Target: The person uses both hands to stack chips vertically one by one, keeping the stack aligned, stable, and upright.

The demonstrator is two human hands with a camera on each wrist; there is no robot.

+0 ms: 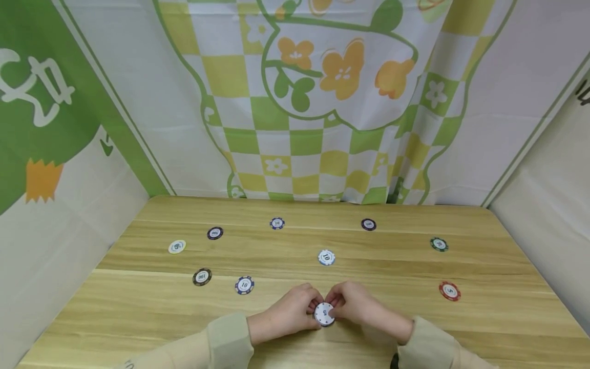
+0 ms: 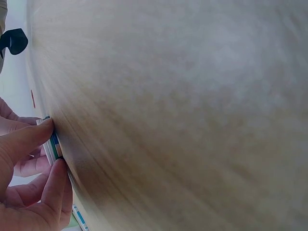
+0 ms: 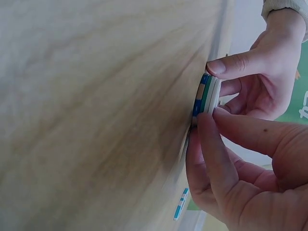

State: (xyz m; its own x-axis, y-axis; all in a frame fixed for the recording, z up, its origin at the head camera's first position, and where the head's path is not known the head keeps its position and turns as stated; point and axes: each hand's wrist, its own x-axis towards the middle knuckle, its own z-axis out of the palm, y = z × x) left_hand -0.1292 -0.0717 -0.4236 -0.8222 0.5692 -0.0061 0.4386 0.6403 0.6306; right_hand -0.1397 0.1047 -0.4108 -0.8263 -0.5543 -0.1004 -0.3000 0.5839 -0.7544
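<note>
A short stack of poker chips (image 1: 324,313) sits on the wooden table near its front, a white chip marked 5 on top. Seen from the side in the right wrist view, the stack (image 3: 207,98) has white chips above a green one and blue-edged ones at the bottom. My left hand (image 1: 297,309) grips it from the left, thumb at the near edge and fingers at the far edge. From the right, my right hand (image 1: 357,306) pinches the same stack, its thumb over the top chip's edge. Closest ahead lies a light-blue chip (image 1: 326,257) marked 10.
Single chips lie spread over the table (image 1: 369,343): a red one (image 1: 449,291) and a green one (image 1: 439,244) on the right, a blue one (image 1: 245,285), a black one (image 1: 202,277) and a yellow one (image 1: 177,246) on the left. A patterned curtain (image 1: 318,138) hangs behind.
</note>
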